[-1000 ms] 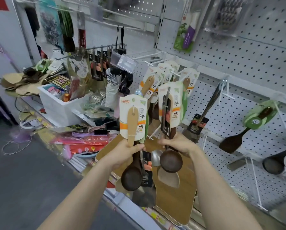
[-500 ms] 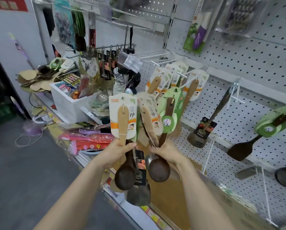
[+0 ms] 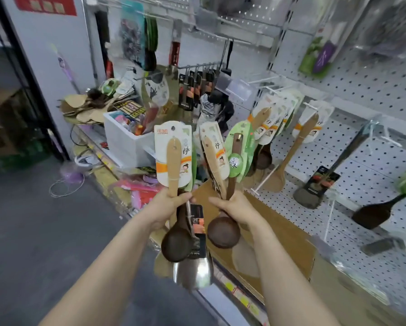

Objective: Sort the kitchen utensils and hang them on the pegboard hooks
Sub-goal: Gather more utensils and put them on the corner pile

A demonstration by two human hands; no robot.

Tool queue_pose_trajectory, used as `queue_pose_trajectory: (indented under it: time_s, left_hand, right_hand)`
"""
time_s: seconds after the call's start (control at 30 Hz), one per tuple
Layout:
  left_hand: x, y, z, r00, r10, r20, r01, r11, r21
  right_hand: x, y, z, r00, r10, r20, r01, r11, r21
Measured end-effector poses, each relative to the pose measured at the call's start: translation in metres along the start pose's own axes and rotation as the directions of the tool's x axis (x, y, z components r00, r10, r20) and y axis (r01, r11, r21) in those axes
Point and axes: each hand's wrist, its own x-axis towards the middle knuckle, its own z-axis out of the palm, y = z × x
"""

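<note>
Roughly half done. Spatulas (image 3: 271, 123) and a turner (image 3: 310, 192) hang on the pegboard (image 3: 366, 74). Left hand (image 3: 168, 207) grips a bunch (image 3: 173, 156) (wood, dark and steel mixed), right hand (image 3: 233, 205) grips a pair (image 3: 221, 161), both held in front of the pegboard, off the hooks (image 3: 265, 79). All of these are left to sort and hang.

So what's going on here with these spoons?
A person stands at a pegboard, holding packaged utensils in both hands. The left hand grips a pale wooden spatula, a dark ladle and a steel turner; the right hand grips a green-carded ladle and a pale-handled utensil. Other spatulas already hang on hooks.
</note>
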Motion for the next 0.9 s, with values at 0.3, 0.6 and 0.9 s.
queue_pose_trajectory:
  time_s: [0.3, 0.6, 0.9]
  left_hand:
    - [-0.024, 0.012, -0.1, 0.978, -0.093, -0.186, 0.072, 0.991, -0.116]
    - [-0.015, 0.022, -0.165, 0.951, -0.08, -0.3, 0.056, 0.995, -0.088]
    - [0.038, 0.057, -0.248, 0.886, -0.078, -0.458, 0.05, 0.996, -0.073]
  right_hand:
    - [0.023, -0.057, 0.09, 0.999, 0.002, -0.043, -0.001, 1.0, 0.023]
    - [0.076, -0.098, 0.151, 0.999, -0.033, 0.035, 0.036, 0.995, -0.09]
    - [0.177, -0.157, 0.214, 0.981, -0.125, 0.15, 0.139, 0.986, -0.09]
